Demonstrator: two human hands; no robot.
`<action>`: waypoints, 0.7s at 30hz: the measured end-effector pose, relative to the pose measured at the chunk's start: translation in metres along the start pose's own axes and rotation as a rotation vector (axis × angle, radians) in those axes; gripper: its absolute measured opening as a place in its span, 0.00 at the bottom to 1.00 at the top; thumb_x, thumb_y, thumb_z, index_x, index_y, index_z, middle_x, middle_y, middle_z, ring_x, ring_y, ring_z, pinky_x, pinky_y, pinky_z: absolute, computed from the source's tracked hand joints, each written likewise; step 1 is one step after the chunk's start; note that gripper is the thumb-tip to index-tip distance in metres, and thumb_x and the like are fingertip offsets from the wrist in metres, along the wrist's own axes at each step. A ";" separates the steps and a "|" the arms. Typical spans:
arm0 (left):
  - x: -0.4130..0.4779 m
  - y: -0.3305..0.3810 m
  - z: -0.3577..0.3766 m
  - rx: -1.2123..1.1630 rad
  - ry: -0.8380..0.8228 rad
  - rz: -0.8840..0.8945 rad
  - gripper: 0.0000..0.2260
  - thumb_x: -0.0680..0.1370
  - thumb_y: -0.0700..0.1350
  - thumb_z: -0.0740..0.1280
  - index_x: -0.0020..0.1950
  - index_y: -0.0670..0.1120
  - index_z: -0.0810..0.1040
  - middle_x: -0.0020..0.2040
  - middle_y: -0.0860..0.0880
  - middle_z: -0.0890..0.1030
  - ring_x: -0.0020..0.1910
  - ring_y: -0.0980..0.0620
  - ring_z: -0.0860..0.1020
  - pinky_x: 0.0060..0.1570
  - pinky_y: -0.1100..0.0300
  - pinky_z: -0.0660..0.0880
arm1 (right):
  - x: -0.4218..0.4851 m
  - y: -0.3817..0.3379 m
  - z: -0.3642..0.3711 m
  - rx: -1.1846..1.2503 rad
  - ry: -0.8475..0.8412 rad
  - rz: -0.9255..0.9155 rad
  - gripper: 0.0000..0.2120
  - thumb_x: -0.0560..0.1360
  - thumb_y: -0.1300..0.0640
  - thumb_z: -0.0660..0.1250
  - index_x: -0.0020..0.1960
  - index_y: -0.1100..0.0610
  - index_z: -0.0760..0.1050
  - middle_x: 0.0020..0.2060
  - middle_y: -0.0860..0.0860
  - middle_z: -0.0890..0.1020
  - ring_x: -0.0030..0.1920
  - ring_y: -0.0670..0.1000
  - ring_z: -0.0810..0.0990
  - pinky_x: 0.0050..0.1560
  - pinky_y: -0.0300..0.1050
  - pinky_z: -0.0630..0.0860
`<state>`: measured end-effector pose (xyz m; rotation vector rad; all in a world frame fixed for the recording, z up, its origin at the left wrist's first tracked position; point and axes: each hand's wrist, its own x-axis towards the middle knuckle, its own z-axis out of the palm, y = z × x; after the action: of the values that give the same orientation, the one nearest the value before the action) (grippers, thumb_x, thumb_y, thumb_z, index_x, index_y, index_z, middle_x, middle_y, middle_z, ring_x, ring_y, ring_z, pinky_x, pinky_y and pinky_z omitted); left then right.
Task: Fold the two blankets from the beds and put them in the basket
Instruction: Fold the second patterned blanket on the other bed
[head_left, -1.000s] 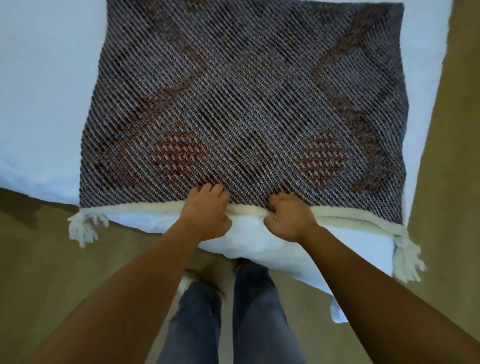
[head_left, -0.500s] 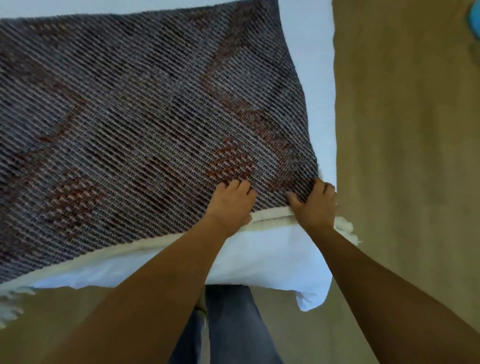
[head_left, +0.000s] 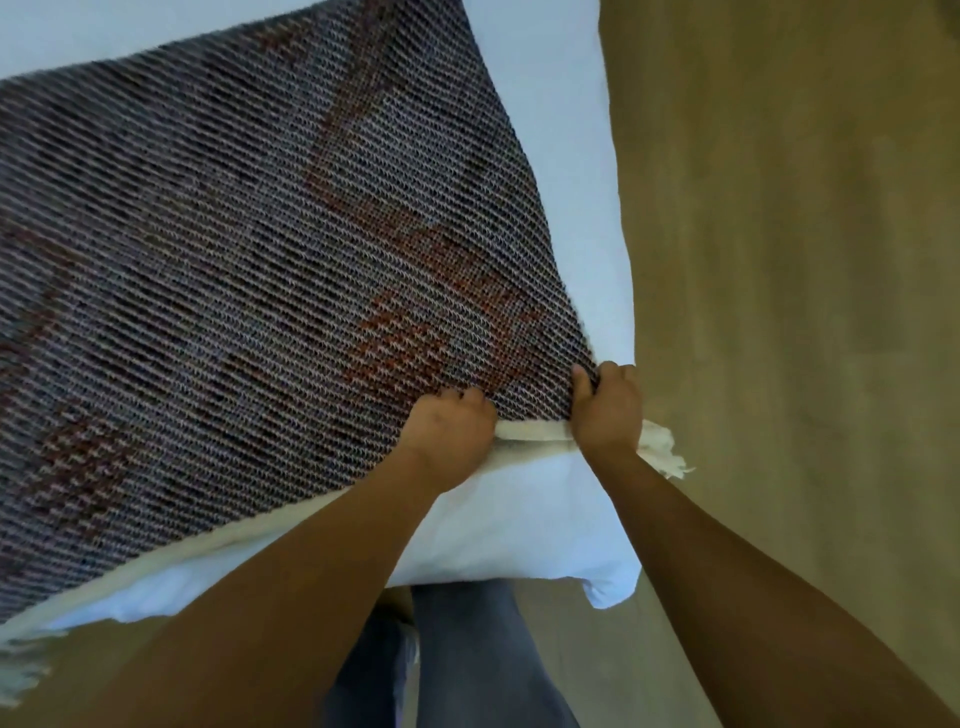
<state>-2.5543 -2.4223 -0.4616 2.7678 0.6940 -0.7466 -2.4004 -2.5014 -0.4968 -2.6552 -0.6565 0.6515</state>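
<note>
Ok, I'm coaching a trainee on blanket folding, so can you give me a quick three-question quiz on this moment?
1. True or false: the right hand grips the woven blanket at its near corner, next to the white tassel.
2. The left hand holds the blanket: A) at its near edge, close to the right hand; B) at its far edge; C) not at all.
3. Fill in: the blanket is spread over a white ____.

Key: 1 true; 2 A; 3 bed.
</note>
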 end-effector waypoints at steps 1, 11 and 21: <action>-0.002 0.003 0.002 -0.009 0.027 0.085 0.12 0.79 0.46 0.57 0.59 0.43 0.71 0.56 0.45 0.74 0.50 0.44 0.75 0.41 0.54 0.70 | 0.001 0.004 -0.001 0.028 0.018 0.014 0.17 0.79 0.52 0.58 0.49 0.68 0.72 0.52 0.64 0.74 0.54 0.62 0.72 0.52 0.52 0.67; 0.029 -0.004 -0.016 -0.301 0.047 -0.050 0.26 0.71 0.67 0.56 0.55 0.47 0.71 0.51 0.47 0.77 0.50 0.46 0.75 0.48 0.54 0.70 | 0.024 0.003 -0.008 0.261 -0.096 0.088 0.19 0.71 0.44 0.66 0.52 0.57 0.70 0.45 0.52 0.76 0.46 0.53 0.76 0.45 0.45 0.70; 0.131 -0.022 -0.091 -0.779 0.105 -0.621 0.29 0.76 0.63 0.57 0.62 0.40 0.68 0.58 0.41 0.76 0.54 0.42 0.76 0.50 0.51 0.74 | 0.039 -0.058 -0.013 0.164 -0.257 -0.123 0.11 0.76 0.48 0.60 0.44 0.56 0.66 0.37 0.50 0.75 0.37 0.53 0.75 0.38 0.45 0.69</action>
<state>-2.4264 -2.3252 -0.4524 1.8857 1.5109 -0.2982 -2.3840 -2.4360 -0.4759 -2.3816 -0.7916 0.9760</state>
